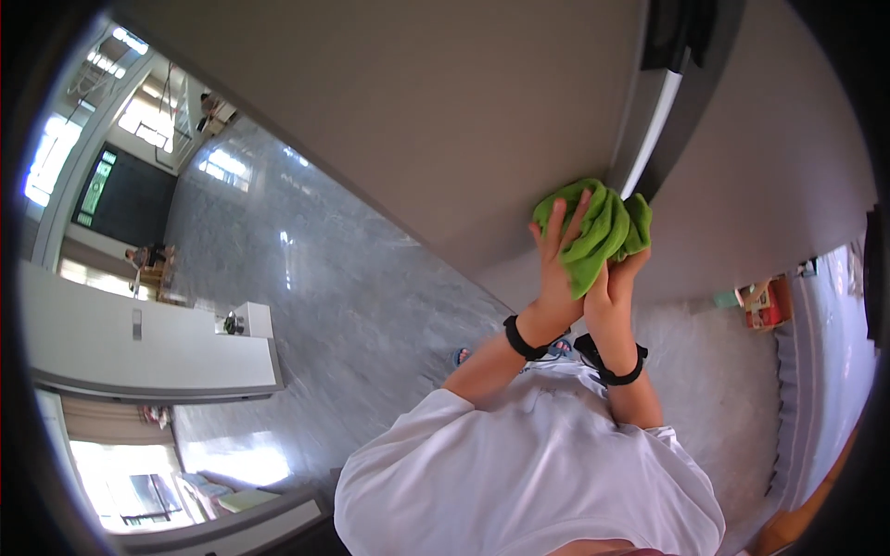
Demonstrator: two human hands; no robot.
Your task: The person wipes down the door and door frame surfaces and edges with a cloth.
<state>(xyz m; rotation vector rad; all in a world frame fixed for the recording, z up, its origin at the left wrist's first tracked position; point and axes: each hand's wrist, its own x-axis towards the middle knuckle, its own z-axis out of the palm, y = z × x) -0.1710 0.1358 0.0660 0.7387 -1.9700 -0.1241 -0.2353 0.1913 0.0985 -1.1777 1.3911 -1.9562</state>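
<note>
A bunched green cloth [598, 232] is in both my hands, up against a large grey-brown door [445, 120] close to its edge. My left hand [559, 264] grips the cloth's left side, with some fingers stretched up over it. Beside it, my right hand [616, 283] grips the lower right part, and its fingertips are hidden by the folds. The two wrists are close together, each with a black band. Above the cloth runs a bright metal strip [654, 134] along the door's edge, with a black fitting [679, 35] at its top.
Another grey-brown panel [769, 157] stands right of the strip. Shiny grey floor tiles [324, 278] extend left, toward a white partition [139, 324] and a dark doorway [125, 199]. At right are a red box [765, 304] and a pale purple curtain [816, 361].
</note>
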